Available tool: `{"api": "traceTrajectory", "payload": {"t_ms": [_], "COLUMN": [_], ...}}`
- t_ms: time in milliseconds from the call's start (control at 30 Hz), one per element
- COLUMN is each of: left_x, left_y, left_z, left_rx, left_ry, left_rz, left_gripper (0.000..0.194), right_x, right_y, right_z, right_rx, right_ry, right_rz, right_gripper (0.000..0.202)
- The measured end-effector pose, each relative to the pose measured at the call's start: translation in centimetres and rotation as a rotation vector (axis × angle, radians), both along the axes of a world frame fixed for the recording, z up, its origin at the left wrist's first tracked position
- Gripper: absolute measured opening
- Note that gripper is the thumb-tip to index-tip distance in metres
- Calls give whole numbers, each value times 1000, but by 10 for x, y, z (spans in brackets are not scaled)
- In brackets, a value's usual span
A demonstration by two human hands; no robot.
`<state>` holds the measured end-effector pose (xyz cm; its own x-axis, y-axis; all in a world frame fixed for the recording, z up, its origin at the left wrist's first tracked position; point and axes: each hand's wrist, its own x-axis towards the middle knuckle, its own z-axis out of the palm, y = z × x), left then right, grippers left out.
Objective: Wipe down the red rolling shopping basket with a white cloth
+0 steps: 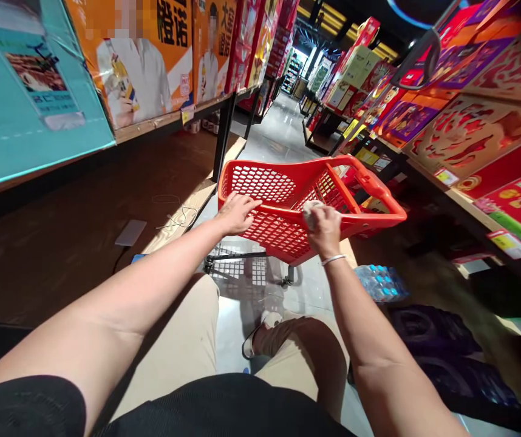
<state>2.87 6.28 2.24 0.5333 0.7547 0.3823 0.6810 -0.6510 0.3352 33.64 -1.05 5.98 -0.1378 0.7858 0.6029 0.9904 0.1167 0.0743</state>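
A red plastic shopping cart [279, 226] with lattice sides stands crosswise in front of me. My left hand [238, 213] grips the near rim toward the cart's left end, fingers over the top edge and thumb lower on the outer side. Farther right along the same rim, my right hand [325, 229] is closed around a crumpled greyish cloth [310, 212], which is pressed against the edge. Part of the cloth is hidden by the fingers. The cart's handle [381, 193] lies to the right of that hand, touched by neither.
Shelves with large boxes [146, 67] line the left, and gift boxes [479, 127] fill the right. Shrink-wrapped water bottles [381, 282] sit low at right, near dark packs [433, 328]. A loose cable [183, 213] and a flat white object [130, 232] lie under the left shelf. The tiled aisle [279, 124] runs ahead.
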Motion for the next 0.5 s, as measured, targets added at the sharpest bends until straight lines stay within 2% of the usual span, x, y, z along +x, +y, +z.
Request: {"api": "traceTrajectory", "payload": {"t_ms": [67, 133, 267, 333, 400, 433, 500], "left_x": [13, 19, 25, 29, 34, 35, 37], "left_y": [-6, -9, -10, -12, -15, -16, -16], "left_z": [-4, -9, -19, -22, -25, -27, -28], "left_rx": [7, 30, 32, 13, 10, 13, 12], "left_ry": [8, 0, -61, -97, -129, -142, -165], "left_rz": [72, 132, 221, 261, 288, 297, 303], "left_gripper": [62, 60, 55, 57, 59, 60, 59], "right_x": [-28, -42, -31, -18, -6, 0, 11], "right_y": [8, 11, -5, -19, -29, -32, -31], "right_z": [-30, -63, -132, -157, -164, -159, -135], "right_rx": [-3, -43, -306, -411, -456, -458, -397], "right_ry": [20, 27, -122, -190, -209, -212, -190], "right_rz": [97, 78, 50, 86, 104, 106, 95], "right_gripper": [40, 35, 40, 43, 39, 36, 31]}}
